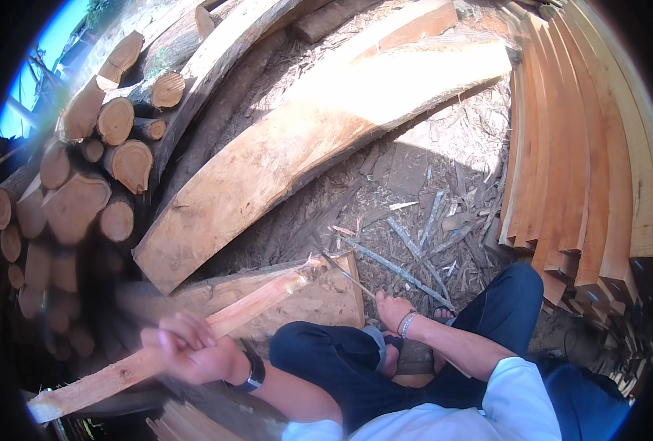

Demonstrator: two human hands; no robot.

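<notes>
Left hand (192,348) blurred over stick (256,300), grip can't tell. Right hand (394,312) closed around thin blade (354,277), near stick's far end. Stick slants across plank (341,298).

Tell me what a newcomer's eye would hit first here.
Probably the big, partly sunlit slab across the upper middle, then the cut logs stacked at left and the boards along the right. Lower down, the left hand is at a long pale stick, and the right hand grips a thin tool.
</notes>
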